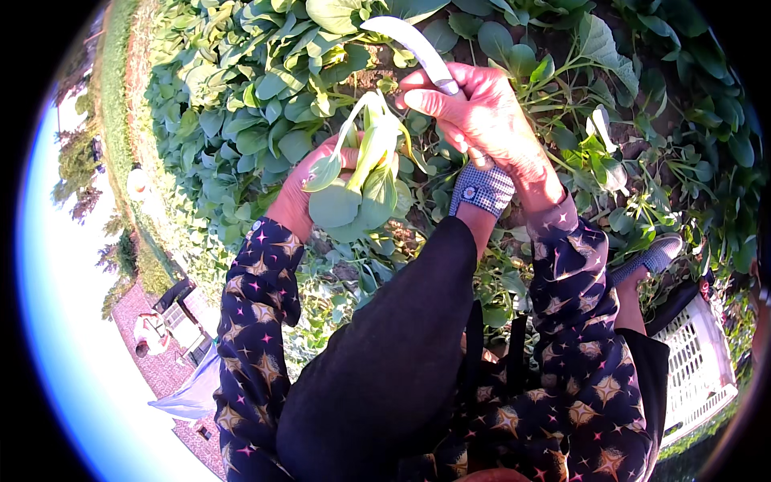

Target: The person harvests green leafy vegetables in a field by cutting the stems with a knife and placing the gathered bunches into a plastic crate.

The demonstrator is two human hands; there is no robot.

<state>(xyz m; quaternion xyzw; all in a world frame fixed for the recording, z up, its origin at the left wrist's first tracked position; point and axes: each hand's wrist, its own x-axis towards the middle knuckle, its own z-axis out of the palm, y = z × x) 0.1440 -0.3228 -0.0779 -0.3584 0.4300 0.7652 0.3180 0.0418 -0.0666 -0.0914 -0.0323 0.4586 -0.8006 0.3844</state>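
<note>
My left hand (301, 187) grips a leafy green plant with a pale stem base (379, 120), its base pointing up and its broad leaves hanging down. To its right, my right hand (482, 117) is closed on the handle of a curved blade, a sickle-like knife (415, 45). The blade arcs up and to the left, above the cut plant and apart from it. The handle is mostly hidden in my fingers. Beneath both hands grow rows of leafy greens (259, 114) in brown soil.
My checked shoes (482, 187) stand among the plants, my dark-trousered knee (391, 343) bent between my arms. A white slatted plastic crate (692, 355) sits at the lower right. Larger-leaved plants (602, 45) grow at the upper right. Far off at left, a person (150, 334) is near a paved area.
</note>
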